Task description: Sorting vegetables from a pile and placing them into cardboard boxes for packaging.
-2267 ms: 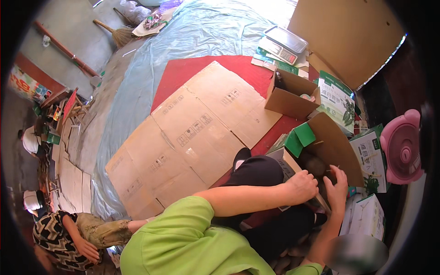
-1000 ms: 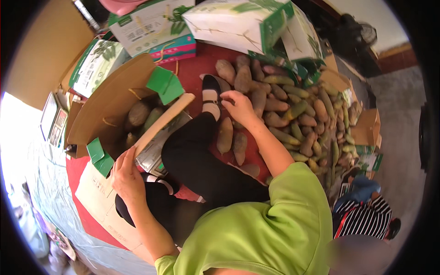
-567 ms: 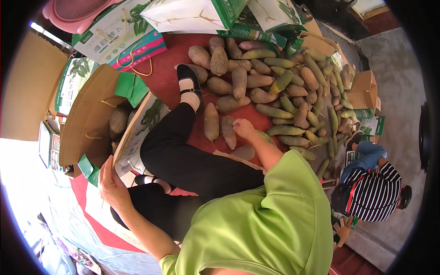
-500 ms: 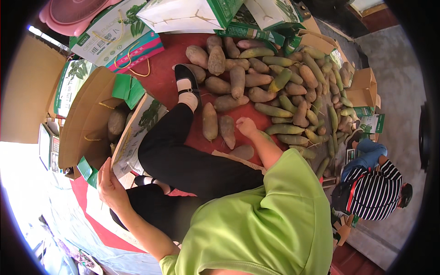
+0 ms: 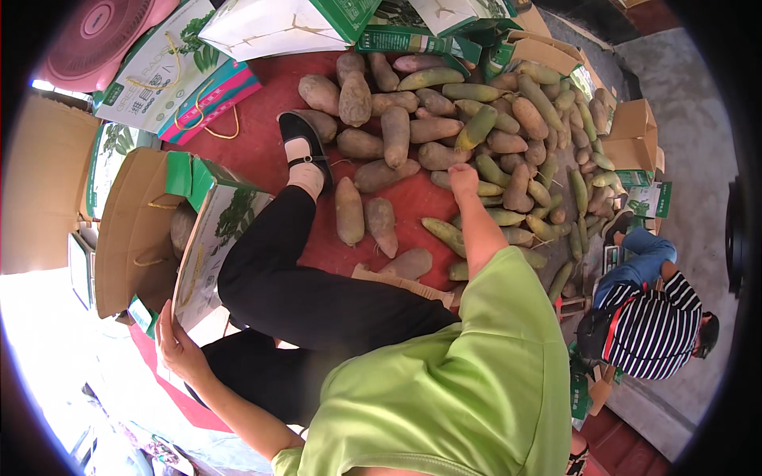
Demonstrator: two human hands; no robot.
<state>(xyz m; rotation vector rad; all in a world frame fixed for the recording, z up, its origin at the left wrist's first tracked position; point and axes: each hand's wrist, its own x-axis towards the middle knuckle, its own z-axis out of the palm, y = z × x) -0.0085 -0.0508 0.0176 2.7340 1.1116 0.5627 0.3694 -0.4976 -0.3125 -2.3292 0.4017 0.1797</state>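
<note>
My left hand (image 5: 181,345) is at the near edge of an open cardboard gift box (image 5: 208,254), its fingers closed on the rim beside a small green flap (image 5: 143,316). Inside the box part of a brownish root (image 5: 182,228) shows. My right hand (image 5: 463,178) reaches over the near side of a big heap of radishes. Its fingers look bent, but I cannot make out whether they touch or grip anything. Closest to it are a green radish (image 5: 490,169) and a brown, soil-coated root (image 5: 444,156). Two brown roots (image 5: 349,213) (image 5: 382,226) lie apart from the heap, near my leg.
Printed cartons (image 5: 294,28) and a gift bag (image 5: 210,103) stand along the far side, with a pink fan (image 5: 99,36) behind. Red cloth (image 5: 313,238) covers the floor. At the right, a person in a striped top (image 5: 655,325) sits bent beside the heap and open boxes (image 5: 631,135).
My right hand has moved away from the loose brown roots, farther out and rightward to the heap. My left hand stays at the box edge. The whole view has shifted slightly.
</note>
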